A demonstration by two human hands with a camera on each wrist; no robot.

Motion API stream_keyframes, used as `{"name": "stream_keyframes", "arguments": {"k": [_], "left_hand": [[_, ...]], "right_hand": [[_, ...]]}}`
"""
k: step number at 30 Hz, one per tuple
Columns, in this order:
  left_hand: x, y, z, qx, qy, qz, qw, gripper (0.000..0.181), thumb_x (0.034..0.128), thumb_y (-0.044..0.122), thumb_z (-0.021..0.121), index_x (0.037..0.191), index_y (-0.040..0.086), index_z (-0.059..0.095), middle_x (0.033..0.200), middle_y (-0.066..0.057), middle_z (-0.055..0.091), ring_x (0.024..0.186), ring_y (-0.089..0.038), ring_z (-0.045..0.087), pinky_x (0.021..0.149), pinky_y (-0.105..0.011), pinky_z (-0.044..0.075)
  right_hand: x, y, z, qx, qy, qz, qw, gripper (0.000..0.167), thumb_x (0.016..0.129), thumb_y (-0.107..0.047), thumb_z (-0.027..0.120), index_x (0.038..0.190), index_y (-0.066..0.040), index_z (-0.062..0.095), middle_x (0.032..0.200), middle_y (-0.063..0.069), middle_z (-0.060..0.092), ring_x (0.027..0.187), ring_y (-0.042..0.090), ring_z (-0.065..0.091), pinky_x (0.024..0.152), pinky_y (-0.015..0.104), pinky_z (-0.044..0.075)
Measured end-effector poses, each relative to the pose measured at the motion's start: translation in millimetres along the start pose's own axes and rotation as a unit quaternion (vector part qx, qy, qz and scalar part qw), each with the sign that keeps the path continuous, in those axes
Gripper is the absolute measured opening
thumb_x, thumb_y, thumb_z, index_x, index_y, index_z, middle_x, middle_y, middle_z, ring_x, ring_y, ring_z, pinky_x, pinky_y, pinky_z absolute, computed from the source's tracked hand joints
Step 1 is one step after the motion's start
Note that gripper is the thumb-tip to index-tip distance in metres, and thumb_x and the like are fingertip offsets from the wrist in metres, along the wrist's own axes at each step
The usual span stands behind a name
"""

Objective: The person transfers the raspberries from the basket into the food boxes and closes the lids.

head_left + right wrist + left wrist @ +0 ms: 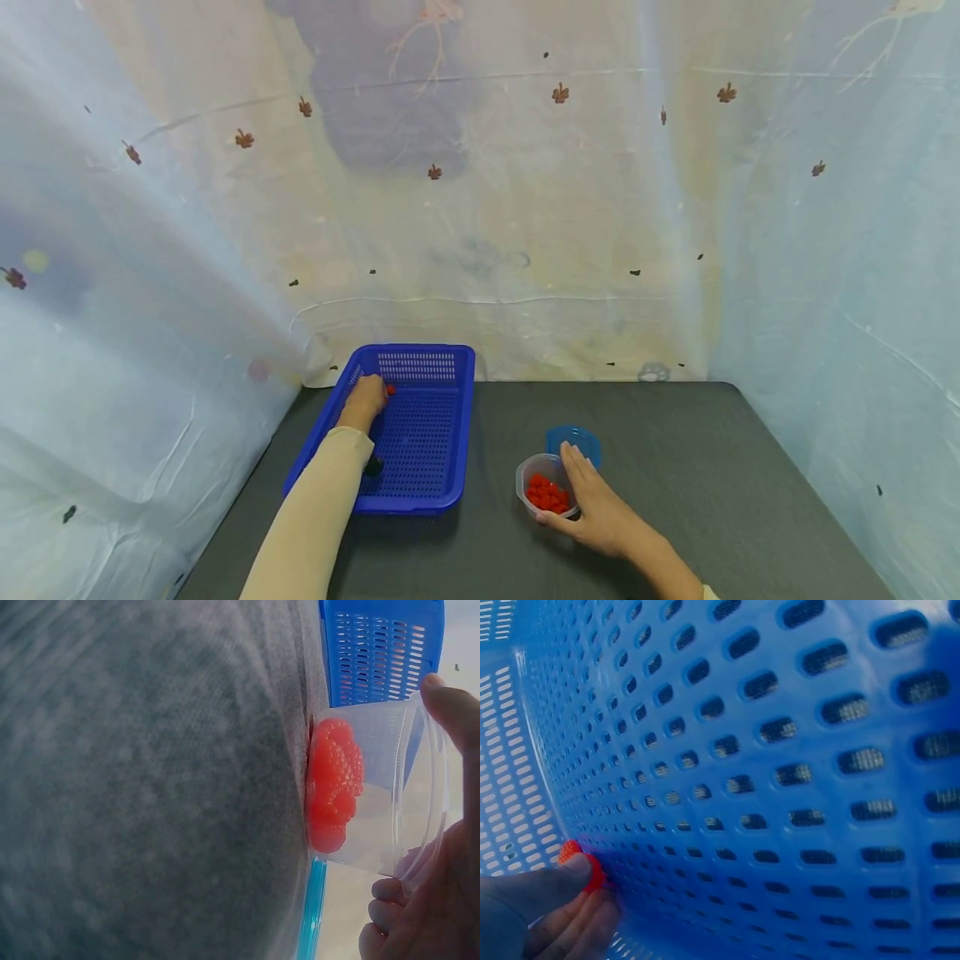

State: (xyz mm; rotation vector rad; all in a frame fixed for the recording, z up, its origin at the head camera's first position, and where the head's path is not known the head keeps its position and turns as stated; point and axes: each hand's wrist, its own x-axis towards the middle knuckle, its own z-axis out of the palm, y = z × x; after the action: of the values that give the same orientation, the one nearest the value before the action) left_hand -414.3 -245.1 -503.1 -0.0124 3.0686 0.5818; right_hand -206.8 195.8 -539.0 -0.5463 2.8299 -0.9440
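A blue plastic basket [454, 467] stands on the left of the table, and my left hand [366, 398] reaches into its far left part. Between thumb and fingers this hand pinches a small bumpy red raspberry [595, 874] close to the basket wall; the fingers partly hide it. My right hand [600, 512] holds a clear plastic tub [525, 479] by its rim, thumb on the near side and fingers on the far side. Several raspberries [335, 784] lie at the bottom of the tub, which stands upright on the table.
A blue lid [581, 439] lies on the table just behind the tub. Some dark green thing [372, 465] sits in the basket, partly hidden by the left sleeve. The grey table [675, 467] backs onto a patterned plastic curtain [525, 208].
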Motion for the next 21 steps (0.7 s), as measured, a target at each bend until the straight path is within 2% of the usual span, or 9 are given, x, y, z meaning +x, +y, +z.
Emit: {"name": "stream_keyframes", "arguments": {"k": [3, 7, 11, 14, 17, 21], "left_hand": [[-3.0, 2.3, -2.8, 0.001, 0.006, 0.013, 0.9999, 0.028, 0.0941, -0.006, 0.067, 0.072, 0.007, 0.056, 0.074, -0.005, 0.053, 0.067, -0.022, 0.050, 0.063, -0.036, 0.045], [-6.1, 4.4, -5.0, -0.004, 0.014, 0.027, 0.9995, 0.013, 0.0936, -0.005, 0.072, 0.083, 0.000, 0.067, 0.076, -0.005, 0.059, 0.071, -0.022, 0.055, 0.067, -0.039, 0.051], [-6.4, 6.7, -5.6, -0.016, 0.023, 0.042, 0.9987, 0.004, 0.0924, -0.005, 0.073, 0.091, -0.002, 0.072, 0.083, -0.009, 0.068, 0.076, -0.024, 0.062, 0.073, -0.043, 0.056], [-5.9, 11.8, -8.3, -0.026, 0.029, 0.058, 0.9976, 0.004, 0.0928, -0.003, 0.074, 0.096, -0.002, 0.075, 0.094, -0.015, 0.075, 0.084, -0.029, 0.070, 0.080, -0.048, 0.060], [-6.2, 19.2, -11.9, -0.035, 0.028, 0.060, 0.9972, 0.007, 0.0966, 0.001, 0.074, 0.101, -0.002, 0.077, 0.102, -0.017, 0.077, 0.092, -0.032, 0.073, 0.086, -0.051, 0.061], [-8.6, 29.3, -15.8, -0.040, 0.019, 0.067, 0.9968, 0.010, 0.1011, 0.006, 0.072, 0.105, -0.002, 0.077, 0.104, -0.017, 0.077, 0.094, -0.032, 0.073, 0.086, -0.050, 0.060]], "right_hand": [[-0.4, -1, 0, 0.003, 0.001, -0.001, 1.0000, 0.121, 0.093, -0.076, 0.067, 0.172, -0.005, 0.010, 0.178, 0.020, 0.010, 0.161, 0.052, 0.016, 0.121, 0.074, 0.025], [-0.1, -1, 0, 0.000, 0.001, -0.004, 1.0000, 0.121, 0.093, -0.077, 0.066, 0.172, -0.005, 0.009, 0.178, 0.020, 0.010, 0.161, 0.051, 0.015, 0.122, 0.073, 0.026], [-0.3, 0, 0, 0.001, 0.002, -0.007, 1.0000, 0.121, 0.093, -0.076, 0.066, 0.172, -0.005, 0.008, 0.178, 0.020, 0.010, 0.161, 0.050, 0.015, 0.122, 0.072, 0.026], [0.1, 0, 0, 0.001, 0.004, -0.009, 1.0000, 0.121, 0.093, -0.076, 0.066, 0.172, -0.005, 0.009, 0.178, 0.020, 0.010, 0.161, 0.050, 0.015, 0.122, 0.072, 0.026], [0.8, 1, 0, -0.004, 0.005, -0.010, 0.9999, 0.120, 0.093, -0.076, 0.066, 0.172, -0.004, 0.009, 0.178, 0.020, 0.011, 0.161, 0.050, 0.016, 0.122, 0.071, 0.026], [1.8, 0, 1, -0.005, 0.003, -0.011, 0.9999, 0.121, 0.093, -0.077, 0.066, 0.172, -0.005, 0.009, 0.179, 0.019, 0.011, 0.161, 0.050, 0.016, 0.122, 0.071, 0.026]]}}
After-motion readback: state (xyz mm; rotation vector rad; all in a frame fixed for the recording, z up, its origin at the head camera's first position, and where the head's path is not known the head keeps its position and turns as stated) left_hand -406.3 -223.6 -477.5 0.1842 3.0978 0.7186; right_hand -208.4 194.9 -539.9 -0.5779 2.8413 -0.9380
